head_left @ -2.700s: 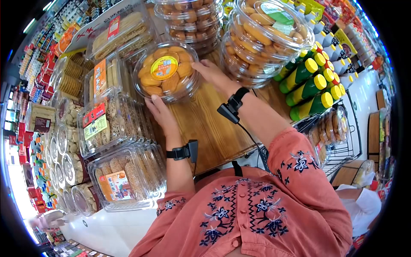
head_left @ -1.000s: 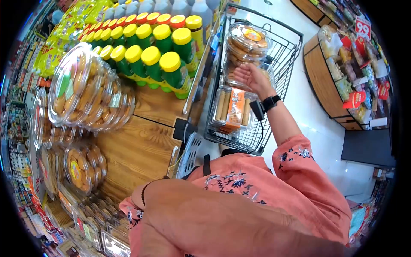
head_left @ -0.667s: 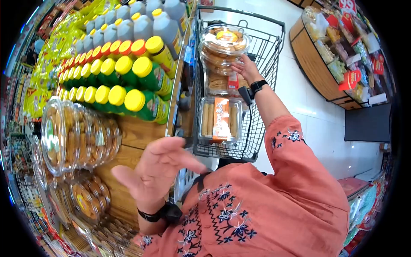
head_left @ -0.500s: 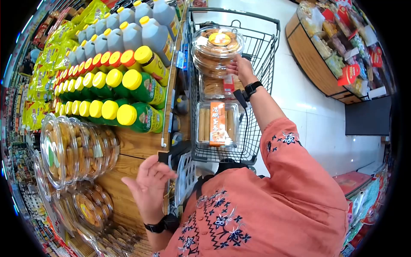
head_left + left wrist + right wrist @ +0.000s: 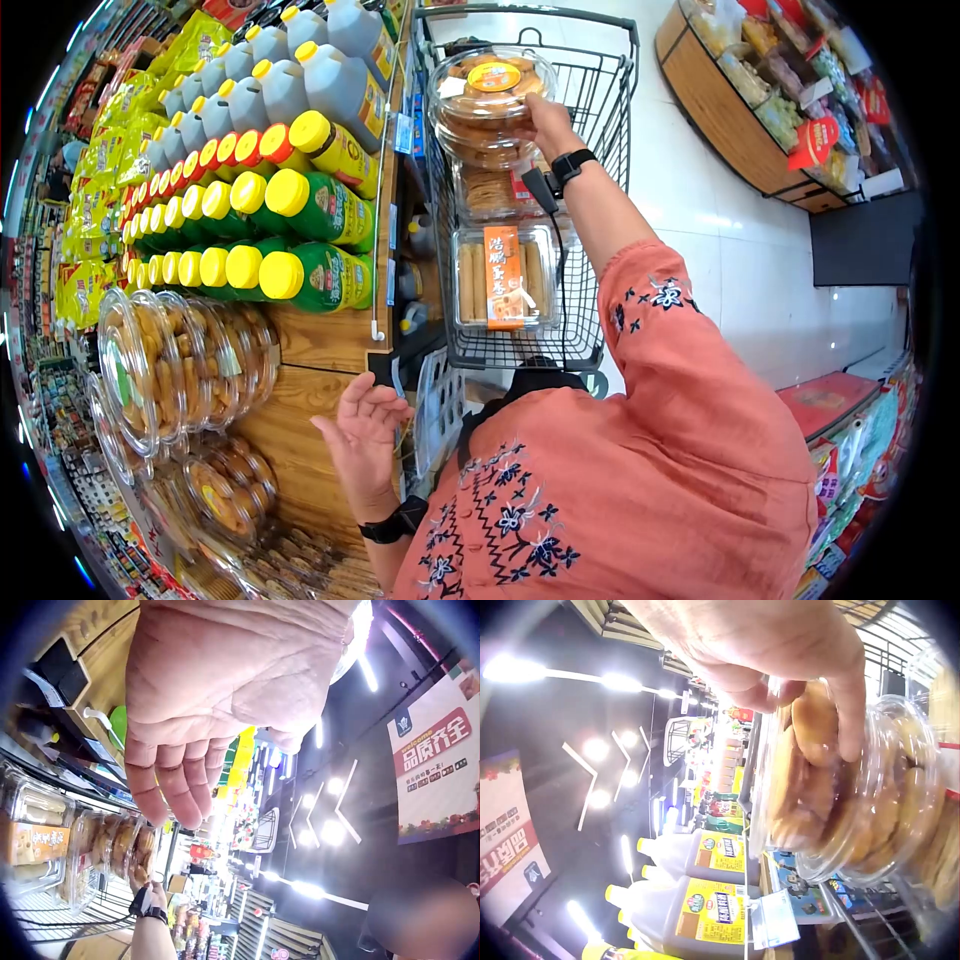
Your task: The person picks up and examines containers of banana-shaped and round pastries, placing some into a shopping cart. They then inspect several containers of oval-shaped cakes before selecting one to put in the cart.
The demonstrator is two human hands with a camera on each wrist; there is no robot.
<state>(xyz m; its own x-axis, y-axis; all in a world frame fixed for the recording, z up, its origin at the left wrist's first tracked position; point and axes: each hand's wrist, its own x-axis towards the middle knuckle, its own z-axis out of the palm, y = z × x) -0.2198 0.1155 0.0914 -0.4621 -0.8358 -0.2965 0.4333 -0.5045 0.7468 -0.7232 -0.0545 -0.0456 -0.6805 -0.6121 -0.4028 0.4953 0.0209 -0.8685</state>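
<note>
In the head view my right hand (image 5: pixel 550 128) is at the right side of the top round clear box of pastries (image 5: pixel 495 75), in the shopping cart (image 5: pixel 590 330). In the right wrist view its thumb and fingers (image 5: pixel 849 712) grip the edge of that box (image 5: pixel 810 772), with another round box stacked beneath. A box with an orange label (image 5: pixel 505 275) lies nearer me in the cart. My left hand (image 5: pixel 368 440) hovers above the wooden table's edge, fingers loosely bent and holding nothing; its palm also shows in the left wrist view.
Green bottles with yellow caps (image 5: pixel 335 200) and large jugs (image 5: pixel 345 85) stand in rows on the table (image 5: pixel 310 400). Stacked round pastry boxes (image 5: pixel 185 370) are at the left. A curved wooden display (image 5: pixel 715 120) stands right of the cart, across a white floor.
My right hand has gone from beside the stacked round boxes to gripping the top one. The left hand, raised over the table, has shifted slightly right and down. Earlier it was at a pastry box.
</note>
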